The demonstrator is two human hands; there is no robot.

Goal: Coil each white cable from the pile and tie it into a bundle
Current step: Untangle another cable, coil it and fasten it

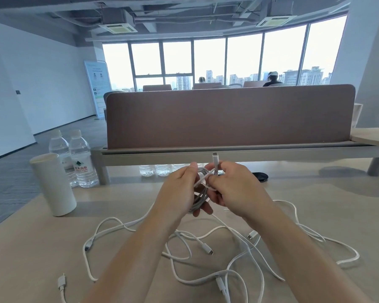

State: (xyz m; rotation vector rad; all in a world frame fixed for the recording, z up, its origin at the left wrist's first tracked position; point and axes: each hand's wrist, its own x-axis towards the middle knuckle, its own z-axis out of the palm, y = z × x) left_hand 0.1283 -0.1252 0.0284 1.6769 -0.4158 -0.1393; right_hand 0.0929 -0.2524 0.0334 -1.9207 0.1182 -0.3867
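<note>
Both hands [177,191] [234,189] hold a coiled white cable [200,193] above the pile [206,254].

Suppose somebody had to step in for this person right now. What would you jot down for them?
The left hand grips the coiled cable, held above the table.
The right hand pinches that cable's free end beside the coil, with the plug pointing up.
The pile of loose white cables lies tangled on the table below the hands.
Done: one cable is coiled; I cannot tell how far the tie has got.
Left: finish tying this one, then coil and tie every cable in the pile. No finished bundle is in view.
</note>
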